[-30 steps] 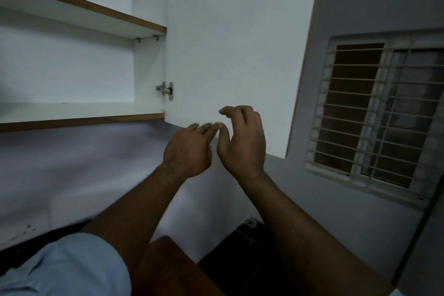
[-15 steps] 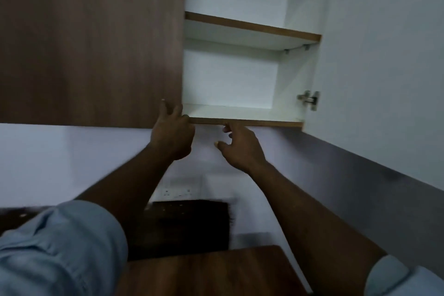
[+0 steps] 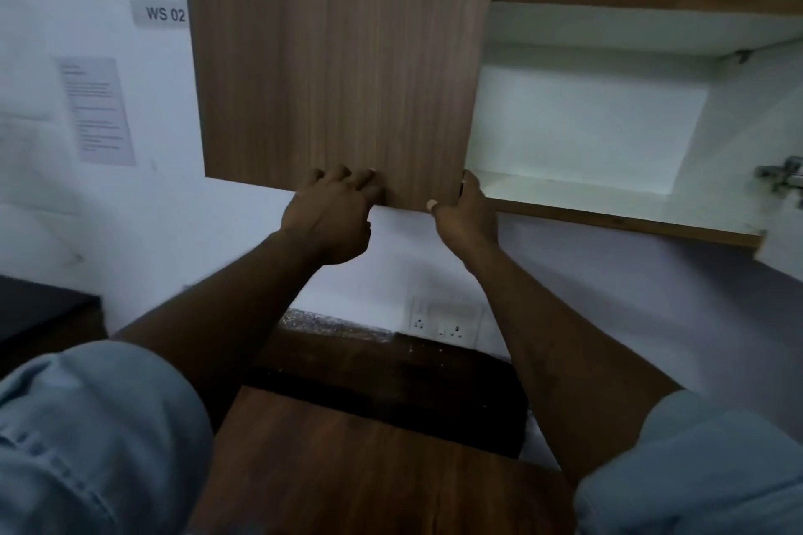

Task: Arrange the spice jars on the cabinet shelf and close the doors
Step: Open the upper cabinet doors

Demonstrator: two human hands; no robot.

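1. A wood-grain cabinet door [image 3: 339, 56] is seen in the upper centre of the frame, hanging in front of the left half of the cabinet.
2. The left hand [image 3: 328, 217] is raised to the door's bottom edge, left of centre; its fingers [image 3: 347, 180] are curled and pressed against the door face just above the edge.
3. The right hand [image 3: 467, 213] is held at the door's lower right corner; the corner is gripped, with the thumb showing on the front and the other fingers hidden behind the edge.
4. The right half of the cabinet stands exposed in the upper right of the frame, with white walls inside. A lower shelf [image 3: 578, 193] and an upper shelf [image 3: 630, 30] are visible, both with wood-coloured front edges.
5. No spice jars are seen on the visible parts of either shelf, nor elsewhere in the frame.
6. A metal hinge [image 3: 782, 178] is noted at the right edge, blurred.
7. A label reading "WS 02" [image 3: 161, 13] and a printed sheet [image 3: 97, 111] are fixed to the wall at the upper left.
8. A wall socket plate [image 3: 445, 324] is seen below the hands; a brown table [image 3: 369, 469] lies at bottom centre.
9. Light blue sleeves [image 3: 87, 439] are rolled above both forearms.
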